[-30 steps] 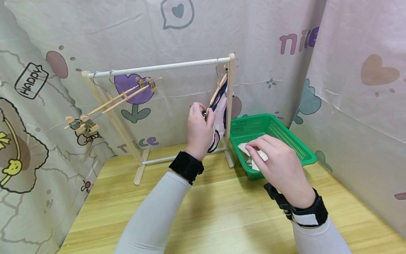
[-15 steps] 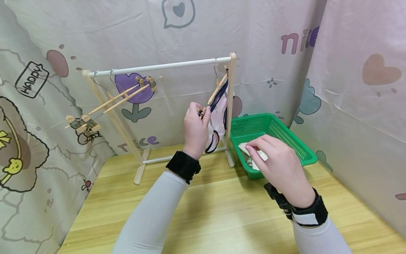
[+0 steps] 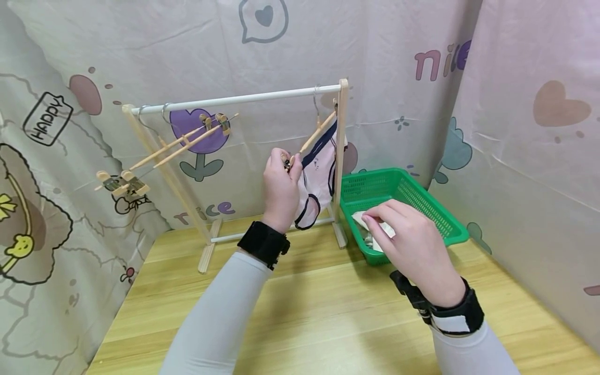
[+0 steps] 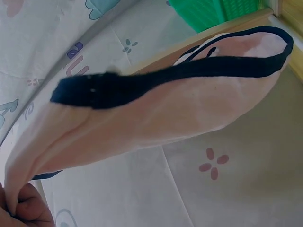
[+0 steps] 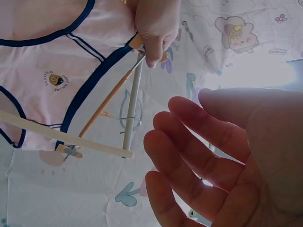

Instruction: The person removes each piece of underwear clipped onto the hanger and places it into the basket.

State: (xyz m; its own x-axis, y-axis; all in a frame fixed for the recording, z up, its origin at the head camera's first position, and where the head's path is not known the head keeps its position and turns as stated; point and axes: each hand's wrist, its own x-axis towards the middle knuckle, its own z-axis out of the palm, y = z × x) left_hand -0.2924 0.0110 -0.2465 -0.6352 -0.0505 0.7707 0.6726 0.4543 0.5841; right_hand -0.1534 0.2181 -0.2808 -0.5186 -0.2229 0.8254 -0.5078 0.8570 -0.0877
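My left hand (image 3: 281, 190) grips the clip (image 3: 287, 162) at the near end of a small wooden clip hanger (image 3: 311, 139). From this hanger hangs a pair of pale pink underpants (image 3: 321, 174) with dark navy trim. In the right wrist view, a second clip (image 5: 70, 151) holds the other end of the waistband. In the left wrist view, the fingers (image 4: 33, 205) are at one corner of the pink cloth. My right hand (image 3: 408, 239) hovers over the near edge of the green basket, its fingers loosely bent and holding nothing.
The hanger hooks on the white rail (image 3: 244, 98) of a wooden rack, near its right post (image 3: 341, 156). Two more clip hangers (image 3: 173, 148) hang at the left end. A green basket (image 3: 436, 208) with pale cloth (image 3: 361, 221) stands right of the rack on the wooden table (image 3: 319, 312).
My left hand has moved to the left with the clip, swinging the hanger's near end so that more of the underpants shows. The right hand has stayed in place.
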